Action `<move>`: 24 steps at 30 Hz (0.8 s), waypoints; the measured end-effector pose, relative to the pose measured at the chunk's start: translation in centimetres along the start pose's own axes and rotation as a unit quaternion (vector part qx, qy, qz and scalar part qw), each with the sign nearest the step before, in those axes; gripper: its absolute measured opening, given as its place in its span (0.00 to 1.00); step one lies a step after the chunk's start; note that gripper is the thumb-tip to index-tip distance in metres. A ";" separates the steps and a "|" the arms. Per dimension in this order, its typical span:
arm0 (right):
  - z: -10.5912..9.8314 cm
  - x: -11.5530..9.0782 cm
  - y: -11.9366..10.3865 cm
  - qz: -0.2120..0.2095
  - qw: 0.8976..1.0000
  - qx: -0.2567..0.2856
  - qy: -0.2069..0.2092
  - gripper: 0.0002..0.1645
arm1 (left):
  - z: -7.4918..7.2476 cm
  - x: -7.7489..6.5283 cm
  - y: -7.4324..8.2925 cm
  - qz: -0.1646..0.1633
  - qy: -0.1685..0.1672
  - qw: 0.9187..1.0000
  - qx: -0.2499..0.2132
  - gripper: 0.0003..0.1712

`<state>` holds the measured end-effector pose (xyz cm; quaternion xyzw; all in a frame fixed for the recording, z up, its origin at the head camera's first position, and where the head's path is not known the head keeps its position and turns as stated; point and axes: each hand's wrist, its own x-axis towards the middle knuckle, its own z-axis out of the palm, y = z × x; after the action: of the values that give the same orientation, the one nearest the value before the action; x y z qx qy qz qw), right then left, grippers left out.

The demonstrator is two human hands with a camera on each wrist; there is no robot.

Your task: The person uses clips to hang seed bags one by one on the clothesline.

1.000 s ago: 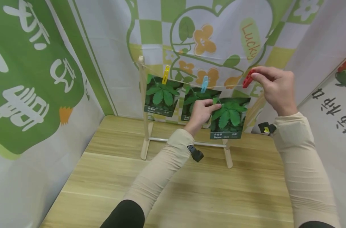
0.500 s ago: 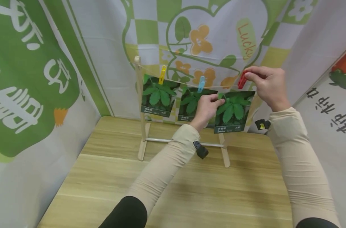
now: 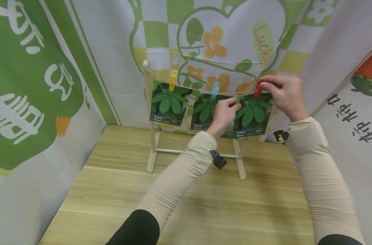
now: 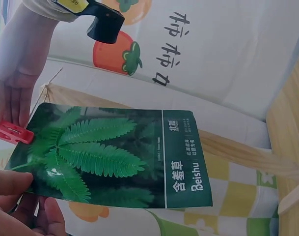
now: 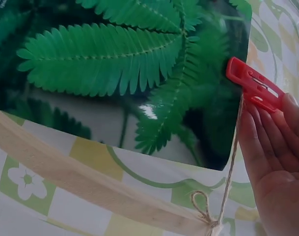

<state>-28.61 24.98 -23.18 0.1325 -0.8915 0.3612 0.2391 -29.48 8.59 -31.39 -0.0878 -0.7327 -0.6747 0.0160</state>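
My left hand (image 3: 225,114) pinches the upper left edge of a green seed packet (image 4: 105,152) printed with fern-like leaves, held up against a string. In my right hand (image 3: 285,95) a red clothespin (image 5: 256,84) is pinched between thumb and fingers. Its tip overlaps the packet's top edge, right at the string (image 5: 231,162), in the right wrist view. Two similar packets hang to the left: one under a yellow clothespin (image 3: 173,81), the other under a light blue clothespin (image 3: 214,90). My left hand covers part of the middle packet (image 3: 201,110).
The string runs between posts of a wooden stand (image 3: 149,112) with a pale crossbar (image 3: 168,150) low down. It stands on a wood-grain table (image 3: 204,200) near the back edge. Printed curtains (image 3: 112,51) hang close behind and at both sides.
The held packet has risen to the string beside the middle packet. My right hand has brought the red clothespin left and down onto the packet's top edge.
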 end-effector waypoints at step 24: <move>-0.6 -0.4 1.4 0.044 0.995 0.014 -0.093 0.23 | -0.6 -1.8 -0.9 0.007 0.011 0.996 0.084 0.17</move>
<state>-28.67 26.42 -23.83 0.1293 -0.9098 0.3696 0.1375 -27.92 7.77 -32.43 -0.0840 -0.7859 -0.6115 0.0366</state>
